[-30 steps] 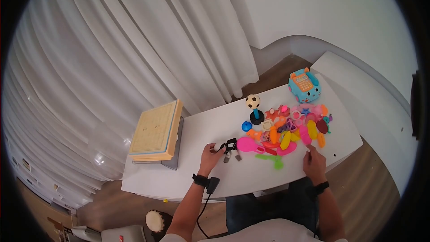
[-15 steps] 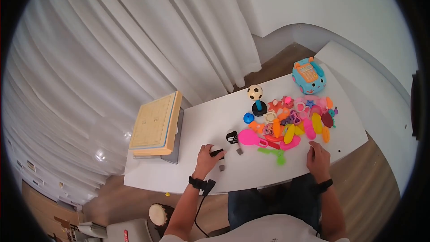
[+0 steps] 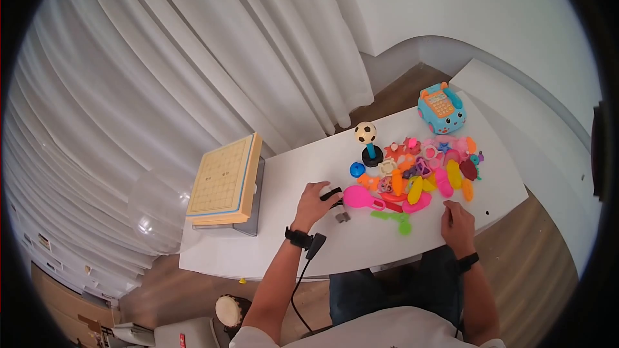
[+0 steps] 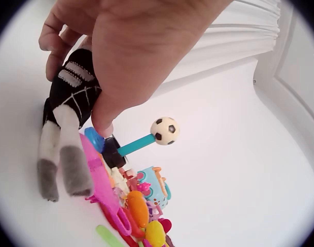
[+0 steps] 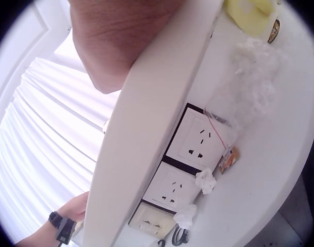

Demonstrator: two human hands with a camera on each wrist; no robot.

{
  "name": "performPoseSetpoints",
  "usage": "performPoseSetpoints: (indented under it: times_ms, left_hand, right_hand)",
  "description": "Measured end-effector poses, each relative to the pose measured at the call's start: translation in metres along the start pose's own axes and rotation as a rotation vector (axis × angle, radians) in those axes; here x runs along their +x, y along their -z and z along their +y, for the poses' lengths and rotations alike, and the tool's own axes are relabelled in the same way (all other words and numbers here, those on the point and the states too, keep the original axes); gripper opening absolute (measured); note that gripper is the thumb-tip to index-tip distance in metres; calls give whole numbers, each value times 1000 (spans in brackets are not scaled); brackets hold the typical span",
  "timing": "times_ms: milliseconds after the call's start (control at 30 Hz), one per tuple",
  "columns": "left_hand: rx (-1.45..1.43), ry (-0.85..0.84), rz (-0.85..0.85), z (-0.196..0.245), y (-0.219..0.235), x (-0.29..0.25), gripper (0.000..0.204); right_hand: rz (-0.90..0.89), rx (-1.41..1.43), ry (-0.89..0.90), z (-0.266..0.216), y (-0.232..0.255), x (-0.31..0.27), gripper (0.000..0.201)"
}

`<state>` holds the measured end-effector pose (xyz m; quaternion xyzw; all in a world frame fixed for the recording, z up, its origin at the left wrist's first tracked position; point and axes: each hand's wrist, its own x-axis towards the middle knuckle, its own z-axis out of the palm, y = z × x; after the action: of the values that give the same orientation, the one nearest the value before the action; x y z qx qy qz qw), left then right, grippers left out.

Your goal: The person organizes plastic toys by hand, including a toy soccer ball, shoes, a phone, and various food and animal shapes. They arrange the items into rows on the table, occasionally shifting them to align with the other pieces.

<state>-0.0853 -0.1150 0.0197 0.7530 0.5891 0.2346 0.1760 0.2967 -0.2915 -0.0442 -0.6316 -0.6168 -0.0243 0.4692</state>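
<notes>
My left hand [image 3: 316,205] grips a soft black-and-white piece [image 4: 74,87] between thumb and fingers over the table's front middle. White leg-shaped parts with grey, foot-like ends hang from the black part in the left wrist view; its top is hidden by the hand. Right beside it lies a pink paddle-shaped toy [image 3: 359,198]. My right hand [image 3: 458,222], loosely curled and holding nothing, rests at the table's front right, just below a pile of colourful plastic toys [image 3: 396,183]. A light green toy [image 3: 393,219] lies between the hands.
A toy football on a stand [image 3: 365,133] and a blue toy phone [image 3: 442,109] stand behind the pile. At left, a wooden board [image 3: 225,177] lies on a grey box. Wall sockets [image 5: 195,139] sit below the table edge [image 5: 146,113].
My left hand first moved left and toward me, carrying one black-and-white part away from another, then returned right and away from me beside the pink toy. My right hand barely moved.
</notes>
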Motion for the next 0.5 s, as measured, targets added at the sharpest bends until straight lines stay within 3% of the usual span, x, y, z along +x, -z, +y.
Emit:
performPoseSetpoints:
  times_ms: [33, 100, 167, 233, 300, 333, 433, 467, 500]
  left_hand:
    - [0, -3, 0, -6, -2, 3, 60]
    - [-120, 169, -68, -17, -6, 7, 60]
    - [-149, 165, -56, -7, 9, -9, 54]
    - [-538, 83, 37, -4, 16, -33, 43]
    - [-787, 183, -9, 36, 37, -72, 36]
    - [-906, 198, -36, 49, 41, -90, 38]
    - [-886, 164, -80, 74, 38, -136, 41]
    - [-815, 127, -87, 75, 33, -146, 42]
    - [-814, 114, -115, 81, 32, -154, 44]
  right_hand:
    - [3, -1, -1, 0, 0, 1, 17]
    - [31, 10, 28, -2, 2, 1, 16]
    - [-5, 53, 7, -4, 10, -2, 16]
    - [-47, 100, -20, -19, 16, -8, 16]
    - [-77, 372, -8, -62, 16, -10, 18]
    - [-249, 544, -186, -87, 16, -8, 19]
    - [-724, 1226, -724, -148, 0, -4, 29]
    - [-736, 1224, -739, -156, -7, -5, 29]
    - [-916, 1313, -773, -162, -14, -7, 31]
